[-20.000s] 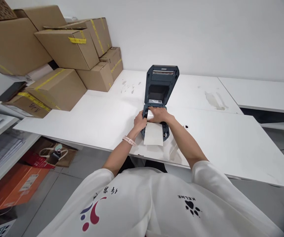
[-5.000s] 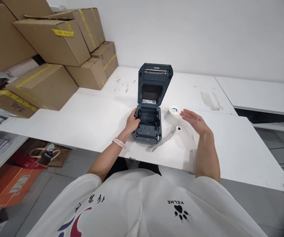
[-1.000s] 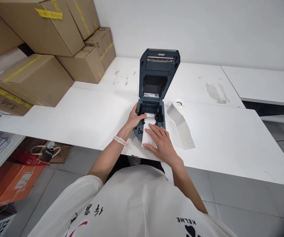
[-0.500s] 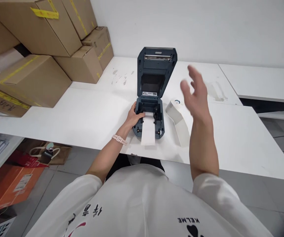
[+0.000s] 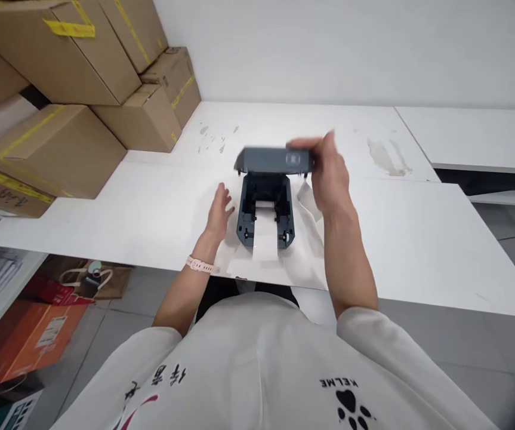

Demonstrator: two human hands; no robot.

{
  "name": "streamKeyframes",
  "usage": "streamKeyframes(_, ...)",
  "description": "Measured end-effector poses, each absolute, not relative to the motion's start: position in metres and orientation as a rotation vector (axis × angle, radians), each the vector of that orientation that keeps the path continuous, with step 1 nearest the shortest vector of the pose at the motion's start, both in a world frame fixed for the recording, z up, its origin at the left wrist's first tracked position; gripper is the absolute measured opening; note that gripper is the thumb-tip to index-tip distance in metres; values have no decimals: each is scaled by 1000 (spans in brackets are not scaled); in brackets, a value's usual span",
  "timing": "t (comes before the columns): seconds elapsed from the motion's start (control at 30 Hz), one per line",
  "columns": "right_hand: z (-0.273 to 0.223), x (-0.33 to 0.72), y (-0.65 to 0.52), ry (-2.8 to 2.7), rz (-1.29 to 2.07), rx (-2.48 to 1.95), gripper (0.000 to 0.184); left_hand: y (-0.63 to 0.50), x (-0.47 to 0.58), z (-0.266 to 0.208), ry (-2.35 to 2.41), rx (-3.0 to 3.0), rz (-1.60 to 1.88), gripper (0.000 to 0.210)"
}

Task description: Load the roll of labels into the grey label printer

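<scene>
A dark label printer (image 5: 243, 203) stands near the table's front edge with its lid (image 5: 264, 160) partly lowered over the body. My right hand (image 5: 330, 179) has its fingers over the lid's right end, gripping it. Just left of the printer body, my left hand (image 5: 219, 214) is open, fingers apart and holding nothing. A white label strip (image 5: 265, 239) runs out of the printer's front towards me. To the right of the printer lies a loose white label strip (image 5: 311, 206), partly hidden behind my right hand and forearm.
Cardboard boxes (image 5: 82, 149) with yellow tape are stacked on the left of the white table (image 5: 163, 209). A white wall (image 5: 329, 54) rises behind. On the floor at lower left are an orange box (image 5: 28, 340) and a paper bag (image 5: 120, 280).
The lid has swung down from upright, with my right hand now on it after hanging raised in the air. My left hand has let go of the printer and moved left.
</scene>
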State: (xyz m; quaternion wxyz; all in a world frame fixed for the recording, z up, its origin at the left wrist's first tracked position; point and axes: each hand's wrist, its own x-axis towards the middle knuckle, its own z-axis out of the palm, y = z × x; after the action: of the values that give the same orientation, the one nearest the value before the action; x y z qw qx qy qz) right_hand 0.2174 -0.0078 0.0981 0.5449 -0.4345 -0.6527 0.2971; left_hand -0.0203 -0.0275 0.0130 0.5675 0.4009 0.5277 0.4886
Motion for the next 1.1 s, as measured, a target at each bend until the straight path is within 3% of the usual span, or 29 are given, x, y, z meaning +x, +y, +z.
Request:
streamKeyframes(0.1,55,214,-66,-1643,593,-1187,52,-45,-27,27,1275,1034,1116,85)
streamKeyframes(0.2,13,210,-90,-1577,701,-1358,75,-60,-18,29,1316,1070,998,92)
streamKeyframes(0.33,-18,209,-88,-1344,1181,-1277,104,-70,1,20,1197,1050,912,89)
streamKeyframes(0.43,-18,212,-82,-1245,1391,-1164,112,-70,6,16,1083,1054,898,71)
streamKeyframes(0.57,-8,216,-81,-1196,1457,-1147,110,-69,5,16,1081,1092,938,56)
streamKeyframes(1.1,-11,208,-83,-1190,1376,-1194,108,-61,1,18,1130,1254,922,58)
